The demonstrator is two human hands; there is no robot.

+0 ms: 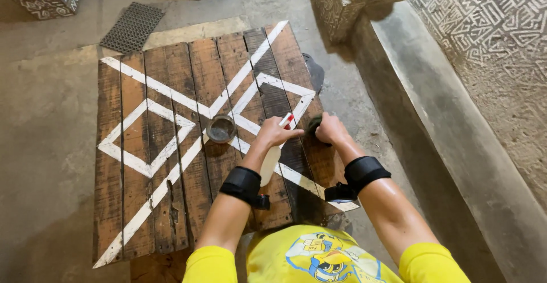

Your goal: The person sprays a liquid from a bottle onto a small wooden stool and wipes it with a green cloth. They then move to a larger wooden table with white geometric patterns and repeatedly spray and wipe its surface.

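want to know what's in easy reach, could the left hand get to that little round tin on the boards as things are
Probably yes. The tin stands alone on the wooden panel, just left of the left hand, with bare boards between them. But that hand already grips a white spray bottle, so it isn't free to grasp anything.

One wooden panel (pixel 171 163), one spray bottle (pixel 272 159), one small tin (pixel 221 129), one mat (pixel 132 27)
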